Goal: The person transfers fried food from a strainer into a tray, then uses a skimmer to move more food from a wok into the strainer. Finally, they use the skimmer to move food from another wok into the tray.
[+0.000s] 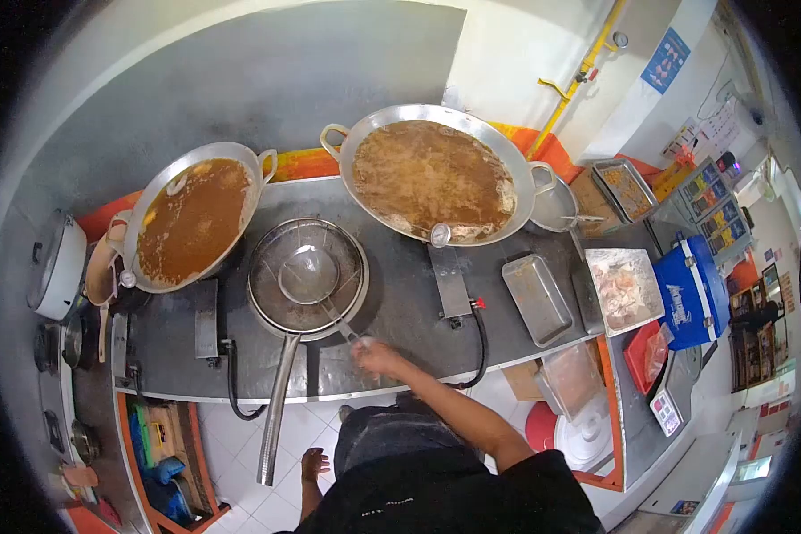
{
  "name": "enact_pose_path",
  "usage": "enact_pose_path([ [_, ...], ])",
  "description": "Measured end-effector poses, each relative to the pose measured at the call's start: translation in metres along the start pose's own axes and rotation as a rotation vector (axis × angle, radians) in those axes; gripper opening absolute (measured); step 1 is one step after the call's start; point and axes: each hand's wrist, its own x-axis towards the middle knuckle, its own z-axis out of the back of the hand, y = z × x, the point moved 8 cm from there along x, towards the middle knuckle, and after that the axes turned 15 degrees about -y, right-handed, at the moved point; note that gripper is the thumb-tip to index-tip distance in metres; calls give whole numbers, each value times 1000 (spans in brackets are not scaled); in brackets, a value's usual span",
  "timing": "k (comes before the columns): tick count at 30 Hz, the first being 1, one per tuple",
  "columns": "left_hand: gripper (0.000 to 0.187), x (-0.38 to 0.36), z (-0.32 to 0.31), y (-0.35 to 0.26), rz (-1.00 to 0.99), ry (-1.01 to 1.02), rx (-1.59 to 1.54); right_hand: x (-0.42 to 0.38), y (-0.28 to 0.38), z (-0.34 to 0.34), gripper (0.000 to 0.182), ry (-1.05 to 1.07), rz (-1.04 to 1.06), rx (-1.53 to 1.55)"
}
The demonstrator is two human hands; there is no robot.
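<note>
Kitchen, comm. type (frying stn.). Evidence: two lg. pans (400, 116) of brown liq. (432, 169), apparently oil, each w/ a dial thermom. (440, 234) at the rim, along a dark desk (392, 303); a sm. strainer (307, 274) over a lg. strainer (271, 254); a steel tray (538, 298) and, to its rt., floury pcs. (627, 298) in a container; farther rt., a blue cooler (685, 303) & scale (666, 411). Yellow pipe (586, 69) w/ gauge (620, 40) on wall; poster (667, 60) beyond; tiled floor (262, 489) below. Pan size exceeds typ. home equip.
</note>
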Motion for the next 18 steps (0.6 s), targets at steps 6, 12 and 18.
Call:
enact_pose_path([
  [6, 26, 1, 13, 25, -18, -87, -68, -82, 130, 81, 15, -326, 376, -331],
  [12, 28, 2, 15, 75, 111, 27, -174, -91, 217, 272, 18, -707, 350, -488],
  [18, 22, -4, 16, 58, 56, -188, -94, -39, 209, 434, 24, -987, 528, -1333],
])
